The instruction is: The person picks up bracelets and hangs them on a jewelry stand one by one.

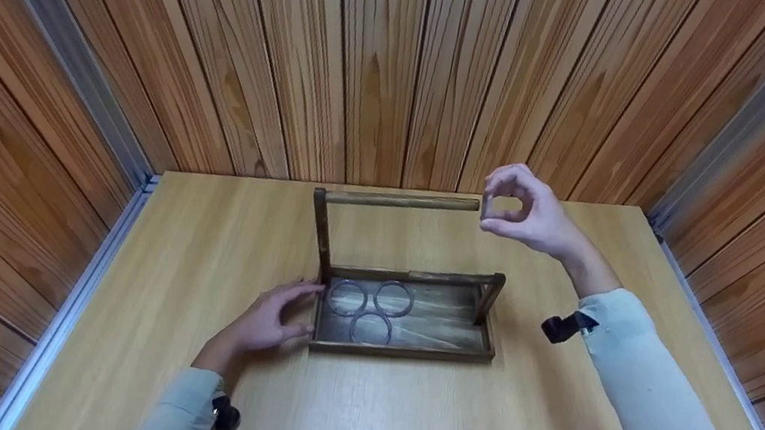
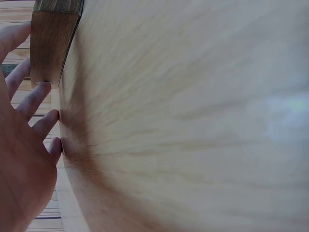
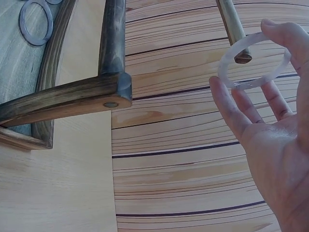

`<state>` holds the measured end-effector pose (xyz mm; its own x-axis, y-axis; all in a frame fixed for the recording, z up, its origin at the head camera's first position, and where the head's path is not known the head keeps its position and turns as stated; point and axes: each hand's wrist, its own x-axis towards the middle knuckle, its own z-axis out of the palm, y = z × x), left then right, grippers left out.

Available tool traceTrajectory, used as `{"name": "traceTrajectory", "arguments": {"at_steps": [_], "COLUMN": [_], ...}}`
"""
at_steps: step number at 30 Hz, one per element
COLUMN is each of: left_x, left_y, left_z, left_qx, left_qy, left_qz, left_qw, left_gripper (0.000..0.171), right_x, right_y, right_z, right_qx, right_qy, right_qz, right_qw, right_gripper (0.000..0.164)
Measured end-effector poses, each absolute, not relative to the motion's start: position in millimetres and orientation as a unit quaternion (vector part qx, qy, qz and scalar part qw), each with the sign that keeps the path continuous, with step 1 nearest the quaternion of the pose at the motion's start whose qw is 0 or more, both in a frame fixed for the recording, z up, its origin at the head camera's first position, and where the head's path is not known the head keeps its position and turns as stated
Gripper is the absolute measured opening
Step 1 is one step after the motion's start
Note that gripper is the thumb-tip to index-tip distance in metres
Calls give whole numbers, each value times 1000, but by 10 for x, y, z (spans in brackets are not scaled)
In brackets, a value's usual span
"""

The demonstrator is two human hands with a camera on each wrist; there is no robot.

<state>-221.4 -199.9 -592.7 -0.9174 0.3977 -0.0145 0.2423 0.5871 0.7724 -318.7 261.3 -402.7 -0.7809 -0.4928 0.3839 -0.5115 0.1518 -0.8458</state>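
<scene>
A dark wooden bangle stand [image 1: 399,354] with a tray base and two bars at different heights stands on the table. Three pale purple bangles [image 1: 372,328] lie in the tray's left half. My right hand [image 1: 531,211] pinches a whitish translucent bangle [image 3: 227,63] between thumb and fingers, at the free right end of the upper bar [image 1: 403,201]. The bar's tip shows within the ring in the right wrist view; whether it passes through, I cannot tell. My left hand [image 1: 269,316] touches the tray's left end with extended, spread fingers [image 2: 36,99].
The lower bar [image 1: 452,279] runs left from a short post [image 1: 489,299] at the tray's right. Wood-plank walls [image 1: 383,56] enclose the light wooden table [image 1: 212,235] at the back and sides, with metal rails along the edges.
</scene>
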Motion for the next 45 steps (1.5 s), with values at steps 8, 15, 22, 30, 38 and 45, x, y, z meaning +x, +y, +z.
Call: {"name": "traceTrajectory", "arguments": {"at_steps": [8,15,22,30,38,45], "left_x": [-2207,-2211,-2209,-2230,-2204,-2185], "left_y": [-2004,-2000,-1990,-1989,-2014,-2016], "left_z": [-5935,-5918,-5917,-5917,-5907,-5905], "left_qx": [173,171,175,187,174,169], "left_qy": [885,885,886,882,885,887], "left_qz": [420,420,417,420,418,416], "left_qw": [101,100,101,102,105,109], "left_gripper": [68,68,68,68,68,68], "right_x": [-3217,-3251,-3266,-3284,-3305,-3345], "right_y": [2552,2474,2421,2373,2288,2209], "right_z": [-3993,-3956,-3935,-3891,-3852,-3807], "right_qx": [326,340,335,335,327,339], "right_qy": [-768,-769,-776,-780,-791,-797], "right_qz": [552,541,534,527,517,499], "right_qw": [-7,-17,-20,-23,-29,-32], "right_gripper": [45,45,45,45,45,47]}}
